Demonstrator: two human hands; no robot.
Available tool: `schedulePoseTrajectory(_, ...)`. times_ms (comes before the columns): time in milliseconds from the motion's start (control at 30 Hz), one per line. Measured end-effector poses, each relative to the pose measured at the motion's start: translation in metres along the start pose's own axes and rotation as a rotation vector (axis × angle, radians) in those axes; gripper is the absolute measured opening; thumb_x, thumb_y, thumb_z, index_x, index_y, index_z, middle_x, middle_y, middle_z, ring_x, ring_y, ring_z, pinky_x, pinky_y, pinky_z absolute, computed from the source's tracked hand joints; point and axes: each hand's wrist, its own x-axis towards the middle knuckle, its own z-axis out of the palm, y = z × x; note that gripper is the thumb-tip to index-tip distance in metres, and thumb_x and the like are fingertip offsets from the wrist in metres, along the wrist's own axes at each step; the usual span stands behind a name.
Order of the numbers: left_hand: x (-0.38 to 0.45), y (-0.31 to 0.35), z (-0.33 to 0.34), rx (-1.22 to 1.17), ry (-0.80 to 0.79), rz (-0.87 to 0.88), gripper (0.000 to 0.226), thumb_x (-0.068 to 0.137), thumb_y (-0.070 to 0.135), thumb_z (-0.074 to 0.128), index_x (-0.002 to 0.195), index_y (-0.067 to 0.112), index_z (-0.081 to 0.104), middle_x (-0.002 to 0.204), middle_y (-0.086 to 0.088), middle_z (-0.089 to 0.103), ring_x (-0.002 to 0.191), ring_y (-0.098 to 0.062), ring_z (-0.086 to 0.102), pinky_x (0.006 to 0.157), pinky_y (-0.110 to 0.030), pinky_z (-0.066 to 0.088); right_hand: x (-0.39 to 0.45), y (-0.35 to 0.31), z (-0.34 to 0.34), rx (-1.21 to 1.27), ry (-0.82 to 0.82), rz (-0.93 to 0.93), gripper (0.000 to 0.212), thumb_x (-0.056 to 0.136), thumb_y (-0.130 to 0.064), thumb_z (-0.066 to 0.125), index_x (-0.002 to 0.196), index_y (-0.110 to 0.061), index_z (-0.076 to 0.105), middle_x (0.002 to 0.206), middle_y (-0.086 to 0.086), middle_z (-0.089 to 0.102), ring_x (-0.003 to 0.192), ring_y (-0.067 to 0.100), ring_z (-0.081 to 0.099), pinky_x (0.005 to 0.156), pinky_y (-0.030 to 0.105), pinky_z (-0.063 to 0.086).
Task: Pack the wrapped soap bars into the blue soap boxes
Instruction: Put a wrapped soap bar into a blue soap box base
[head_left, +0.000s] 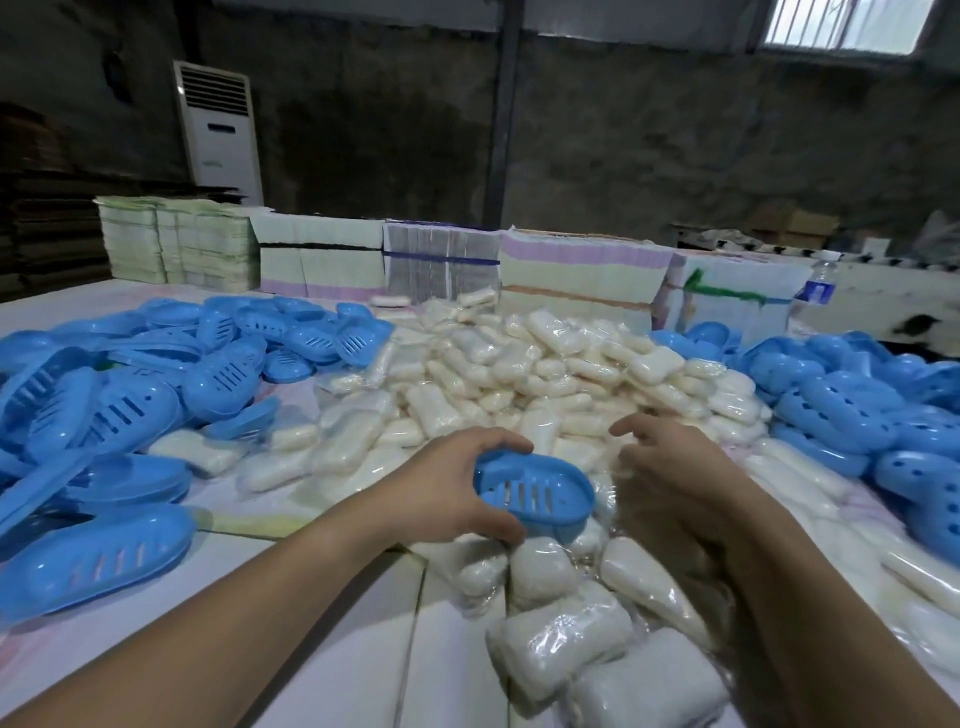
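Left hand (447, 483) gripping blue soap box (535, 493), right hand (670, 467) loosely curled above wrapped soap bars (519, 364)

- One head-worn wide-angle view looks forward and down across the table (332, 639).
- Both forearms enter from 6 o'clock, close to the lens.
- The far wall (675, 145) stands at 12 o'clock, well off.

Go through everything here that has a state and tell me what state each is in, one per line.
Left hand: grips a blue soap box half.
Blue soap box half: open, empty, tilted.
Right hand: holds nothing, fingers loosely curled above the wrapped soap bars.
Water bottle: upright, capped.
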Motion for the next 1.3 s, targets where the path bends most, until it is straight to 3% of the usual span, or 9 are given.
schedulePoseTrajectory(100,0.001,-0.003,0.002,-0.095,0.016,0.004,0.076,0.058,0.023,0.094,0.122,0.041,0.059,0.110,0.022,0.062,0.092,0.011,0.061,0.068,-0.007,0.048,0.003,-0.001,-0.002,0.009,-0.037,0.063,0.041,0.089,-0.024,0.056,0.130,-0.032,0.056,0.138,0.006,0.053,0.122,0.029,0.050,0.104,0.044,0.042)
schedulePoseTrajectory(267,0.002,-0.005,0.003,-0.095,0.025,0.022,0.075,0.058,0.025,0.095,0.121,0.043,0.058,0.115,0.021,0.059,0.094,0.012,0.060,0.076,-0.007,0.048,0.007,-0.005,0.000,0.049,-0.062,0.153,0.053,0.077,-0.033,0.057,0.129,-0.038,0.052,0.133,0.003,0.056,0.121,0.029,0.050,0.105,0.048,0.041)
schedulePoseTrajectory(433,0.002,-0.004,0.003,-0.133,0.037,0.005,0.076,0.060,0.019,0.095,0.123,0.040,0.058,0.114,0.017,0.059,0.090,0.012,0.062,0.066,-0.012,0.053,0.005,-0.001,0.002,0.056,0.033,0.166,0.060,0.062,-0.041,0.068,0.121,-0.033,0.059,0.118,0.000,0.061,0.119,0.027,0.050,0.102,0.044,0.044)
schedulePoseTrajectory(533,0.003,-0.004,0.004,-0.139,0.049,-0.005,0.078,0.060,0.019,0.095,0.125,0.040,0.057,0.116,0.016,0.057,0.088,0.007,0.064,0.071,-0.021,0.059,0.009,0.004,0.004,0.085,0.083,0.165,0.043,0.067,-0.033,0.074,0.108,-0.029,0.063,0.107,-0.001,0.062,0.115,0.026,0.051,0.095,0.039,0.049)
schedulePoseTrajectory(700,0.005,-0.007,0.005,-0.142,0.056,0.001,0.081,0.058,0.020,0.096,0.125,0.041,0.056,0.114,0.017,0.056,0.087,0.005,0.065,0.069,-0.021,0.059,0.009,0.011,0.007,0.103,0.105,0.120,0.051,0.071,-0.026,0.074,0.119,-0.023,0.056,0.104,0.002,0.063,0.100,0.021,0.057,0.073,0.030,0.044)
schedulePoseTrajectory(900,0.006,-0.010,0.010,-0.133,0.118,0.034,0.085,0.059,0.020,0.094,0.127,0.045,0.051,0.114,0.021,0.057,0.090,0.004,0.064,0.074,-0.022,0.059,-0.007,-0.001,-0.004,0.268,0.407,-0.208,0.045,0.080,-0.026,0.076,0.123,-0.024,0.061,0.118,-0.005,0.066,0.111,0.012,0.058,0.089,0.027,0.044)
schedulePoseTrajectory(967,0.006,-0.010,0.012,-0.119,0.143,0.063,0.086,0.059,0.022,0.094,0.125,0.051,0.047,0.110,0.028,0.058,0.089,0.009,0.062,0.072,-0.012,0.054,-0.015,-0.017,-0.002,0.430,0.308,-0.336,0.044,0.080,-0.028,0.077,0.122,-0.024,0.064,0.117,-0.013,0.065,0.108,0.001,0.059,0.090,0.021,0.044)
schedulePoseTrajectory(1067,0.007,-0.012,0.014,-0.083,0.182,0.086,0.085,0.058,0.023,0.092,0.122,0.056,0.045,0.105,0.035,0.059,0.094,0.016,0.058,0.073,-0.003,0.045,-0.019,-0.042,0.019,0.281,0.117,-0.526,0.037,0.081,-0.027,0.078,0.117,-0.023,0.070,0.104,-0.016,0.067,0.091,-0.006,0.057,0.081,0.016,0.041)
schedulePoseTrajectory(1300,0.012,-0.016,0.012,-0.053,0.193,0.067,0.074,0.060,0.015,0.092,0.123,0.035,0.060,0.110,0.018,0.068,0.098,0.002,0.064,0.080,-0.011,0.049,-0.021,-0.044,0.023,0.267,0.178,-0.736,0.036,0.079,-0.020,0.081,0.113,-0.019,0.070,0.109,0.000,0.069,0.105,0.017,0.059,0.095,0.029,0.040)
